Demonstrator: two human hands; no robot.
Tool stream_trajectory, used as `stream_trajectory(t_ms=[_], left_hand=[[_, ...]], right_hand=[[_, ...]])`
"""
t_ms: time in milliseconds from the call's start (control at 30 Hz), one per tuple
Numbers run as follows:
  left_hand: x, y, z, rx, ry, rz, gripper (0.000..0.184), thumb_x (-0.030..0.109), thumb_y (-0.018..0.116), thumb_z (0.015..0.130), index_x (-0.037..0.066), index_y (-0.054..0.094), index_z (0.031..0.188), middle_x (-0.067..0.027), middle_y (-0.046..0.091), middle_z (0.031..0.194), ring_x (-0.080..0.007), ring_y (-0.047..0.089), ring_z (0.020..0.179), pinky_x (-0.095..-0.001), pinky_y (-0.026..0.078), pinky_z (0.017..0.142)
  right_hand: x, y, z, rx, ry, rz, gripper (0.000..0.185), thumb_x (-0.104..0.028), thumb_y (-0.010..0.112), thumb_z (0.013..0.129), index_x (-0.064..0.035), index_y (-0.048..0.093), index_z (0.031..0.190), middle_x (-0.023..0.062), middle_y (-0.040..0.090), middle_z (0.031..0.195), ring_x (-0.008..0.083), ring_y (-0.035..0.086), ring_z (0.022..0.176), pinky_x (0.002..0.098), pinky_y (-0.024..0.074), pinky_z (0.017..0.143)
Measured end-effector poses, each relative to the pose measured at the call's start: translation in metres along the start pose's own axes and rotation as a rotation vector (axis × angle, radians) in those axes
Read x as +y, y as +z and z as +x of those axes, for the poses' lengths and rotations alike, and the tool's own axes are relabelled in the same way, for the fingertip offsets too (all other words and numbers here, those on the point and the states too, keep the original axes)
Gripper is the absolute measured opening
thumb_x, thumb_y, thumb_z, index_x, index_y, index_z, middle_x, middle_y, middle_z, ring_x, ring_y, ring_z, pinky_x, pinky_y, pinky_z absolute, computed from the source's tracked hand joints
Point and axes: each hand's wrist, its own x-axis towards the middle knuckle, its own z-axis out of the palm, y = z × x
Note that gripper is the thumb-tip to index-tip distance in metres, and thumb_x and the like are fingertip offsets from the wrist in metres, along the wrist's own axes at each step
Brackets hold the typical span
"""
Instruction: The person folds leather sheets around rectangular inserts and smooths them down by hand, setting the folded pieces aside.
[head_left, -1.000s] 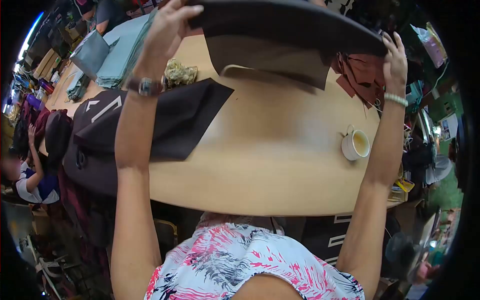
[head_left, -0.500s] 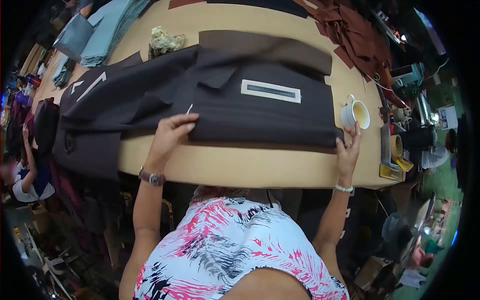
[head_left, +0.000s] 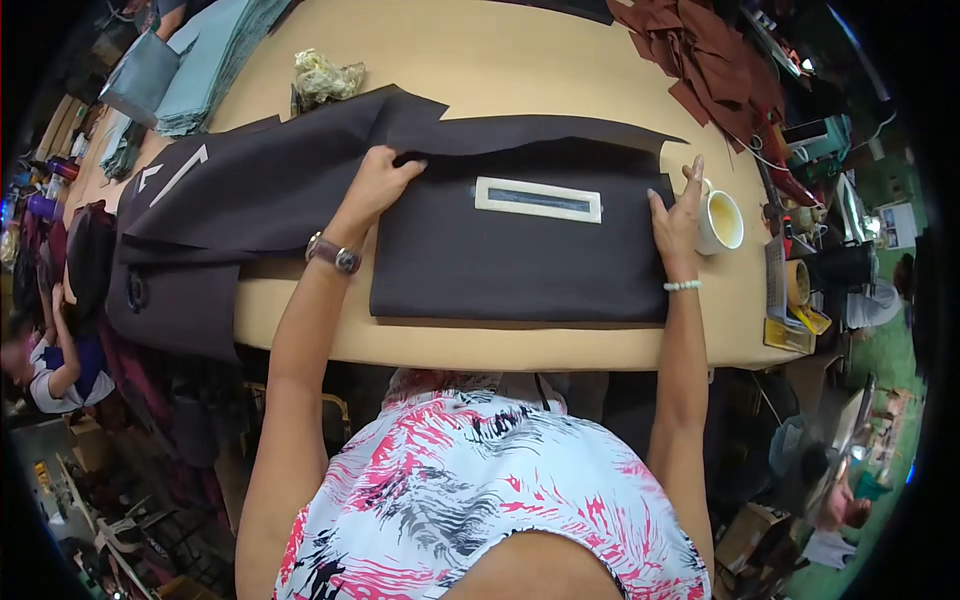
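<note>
White patterned top (head_left: 480,470), pale bracelet (head_left: 682,286)

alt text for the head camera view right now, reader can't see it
A person's left hand and right hand are at the upper left and right edge of a dark fabric panel with a pale rectangular frame, on a tan table. A cup of yellowish liquid stands beside the right hand; reddish-brown cloth pieces lie beyond.

On the broad tan tabletop (head_left: 480,65), the dark brown rectangular cloth panel (head_left: 520,265) lies near. The white round ceramic cup (head_left: 720,222) stands at its right; the rust-brown crumpled cloth pile (head_left: 705,65) lies far right.
</note>
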Motion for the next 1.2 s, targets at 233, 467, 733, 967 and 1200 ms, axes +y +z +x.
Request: stream_trajectory(t_ms=[233,467,733,967,1200], left_hand=[[0.012,-0.010,0.042,0.208,0.103,0.219,0.029,0.009,0.057,0.080,-0.004,0.062,0.105,-0.0202,0.066,0.093,-0.0230,0.064,0.088,-0.0302,0.046,0.078],[-0.015,-0.015,0.077,0.330,0.238,0.504,0.031,0.007,0.056,0.079,0.004,0.063,0.109,-0.0216,0.063,0.100,-0.0352,0.060,0.096,-0.0377,0.047,0.085],[-0.011,-0.019,0.098,0.319,0.152,0.618,0.033,0.009,0.061,0.078,0.005,0.063,0.110,-0.0227,0.063,0.099,-0.0340,0.061,0.095,-0.0368,0.047,0.084],[-0.018,-0.019,0.104,0.353,0.162,0.622,0.032,0.011,0.064,0.076,0.005,0.064,0.108,-0.0233,0.063,0.098,-0.0343,0.061,0.094,-0.0375,0.047,0.084],[-0.015,-0.017,0.108,0.355,0.168,0.652,0.034,0.011,0.063,0.077,0.003,0.062,0.110,-0.0225,0.061,0.106,-0.0351,0.058,0.100,-0.0381,0.045,0.088]], right_hand=[[-0.009,0.019,0.042,0.205,0.096,0.183,0.084,0.007,0.058,0.075,-0.0036,0.012,0.144,0.0211,0.040,0.131,0.0317,0.042,0.120,0.0363,0.0368,0.098],[0.021,0.062,0.083,0.059,0.220,0.196,0.090,0.010,0.059,0.072,-0.0100,0.010,0.145,0.0215,0.043,0.127,0.0335,0.046,0.115,0.0364,0.0394,0.095],[0.022,0.077,0.107,0.056,0.248,0.119,0.088,0.007,0.060,0.073,-0.0094,0.011,0.145,0.0255,0.040,0.129,0.0355,0.045,0.117,0.0382,0.0398,0.096],[0.015,0.076,0.114,0.022,0.353,0.138,0.087,0.005,0.062,0.072,-0.0079,0.014,0.144,0.0254,0.039,0.131,0.0349,0.046,0.116,0.0381,0.0400,0.095],[0.027,0.085,0.117,0.102,0.206,-0.020,0.084,0.002,0.064,0.072,-0.0028,0.017,0.142,0.0247,0.041,0.128,0.0372,0.046,0.114,0.0395,0.0367,0.098]])
